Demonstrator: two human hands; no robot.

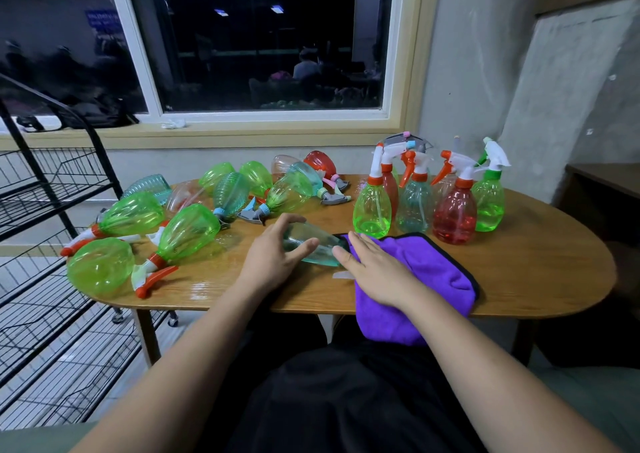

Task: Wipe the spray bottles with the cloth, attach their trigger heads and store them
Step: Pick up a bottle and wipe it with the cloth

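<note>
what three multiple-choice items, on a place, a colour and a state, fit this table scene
1. Where on the table does the cloth lie? A far edge B near edge, hanging over C left end
2. Cloth colour? A yellow B white C purple
3. The bottle in the left hand is: A upright B lifted clear C lying on its side
Answers: B, it droops off the near edge under the right hand; C, plainly purple; C, it lies flat on the table.

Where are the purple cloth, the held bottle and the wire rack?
purple cloth (437,270): head view, bare middle.
held bottle (324,240): head view, clear belly.
wire rack (52,175): head view, upper shelf.
</note>
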